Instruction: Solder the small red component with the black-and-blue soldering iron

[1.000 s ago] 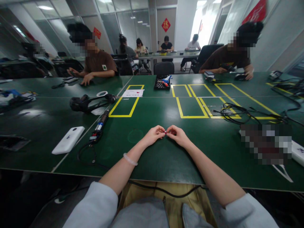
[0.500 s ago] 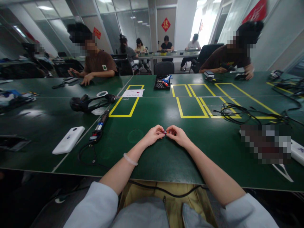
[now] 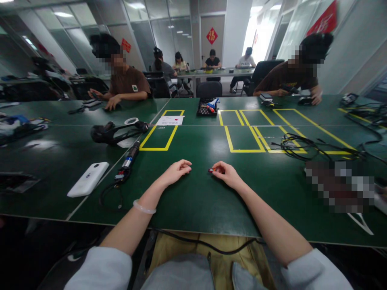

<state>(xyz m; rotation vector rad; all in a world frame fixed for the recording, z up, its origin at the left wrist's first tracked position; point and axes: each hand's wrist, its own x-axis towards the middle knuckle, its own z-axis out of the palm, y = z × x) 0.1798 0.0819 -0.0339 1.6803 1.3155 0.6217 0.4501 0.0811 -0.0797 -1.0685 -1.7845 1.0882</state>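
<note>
At the grip of the right hand [image 3: 226,175], fingertips pinch a small red part [image 3: 211,170], likely light, stiff, best held by its ends; just beside that grip, the left hand [image 3: 177,171] rests loosely spread, empty.

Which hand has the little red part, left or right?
The right hand: the small red part sits pinched at its fingertips on the green table. The left hand, the one with the bracelet, lies apart with nothing visible in it.
</note>
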